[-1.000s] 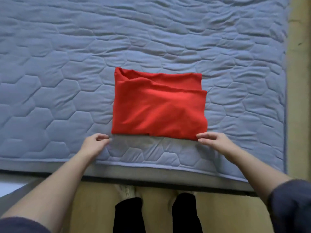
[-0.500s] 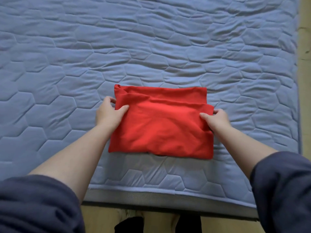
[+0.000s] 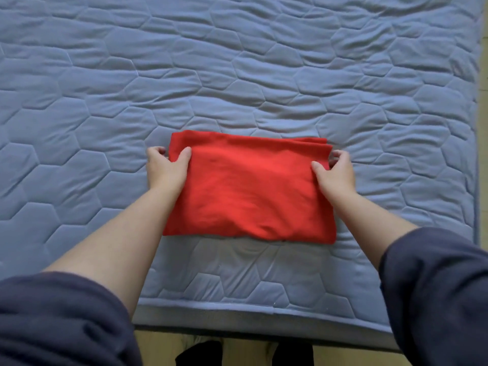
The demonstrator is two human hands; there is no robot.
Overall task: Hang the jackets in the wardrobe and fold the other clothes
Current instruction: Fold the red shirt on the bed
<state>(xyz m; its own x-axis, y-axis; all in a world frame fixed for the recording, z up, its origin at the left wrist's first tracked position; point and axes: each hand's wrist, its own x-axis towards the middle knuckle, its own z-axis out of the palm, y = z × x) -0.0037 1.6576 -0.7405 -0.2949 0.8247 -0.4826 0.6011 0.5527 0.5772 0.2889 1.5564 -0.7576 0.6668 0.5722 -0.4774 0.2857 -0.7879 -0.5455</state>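
Squarely between the two hands lies a bright red, soft knit garment (image 3: pixel 248 188), folded into a flat rectangle, wider than it is deep. Its top face is smooth with a few shallow creases. Along the far edge, beyond the fingertips, the layers are stacked slightly out of line, so that thin strips of the lower folds show, most clearly at the corner by the right hand. The near edge, toward the wrists, runs a little unevenly, and its corner on the right-hand side is rounded.

The left hand (image 3: pixel 166 170) grips the garment's left edge near the far corner: the thumb lies on top of the cloth and the fingers curl round the side. The right hand (image 3: pixel 335 175) grips the opposite edge in the same manner, thumb on the top face, fingers curled at the side against the stacked layers.

Under both hands and the garment spreads a blue-grey quilted mattress (image 3: pixel 237 75) stitched in a hexagon pattern, rumpled farther out past the hands. Dark navy sleeves (image 3: pixel 435 291) are pushed up on both forearms. Behind the wrists, past the mattress's near edge, a yellowish floor (image 3: pixel 155 350) and dark trouser legs (image 3: pixel 200 355) show.
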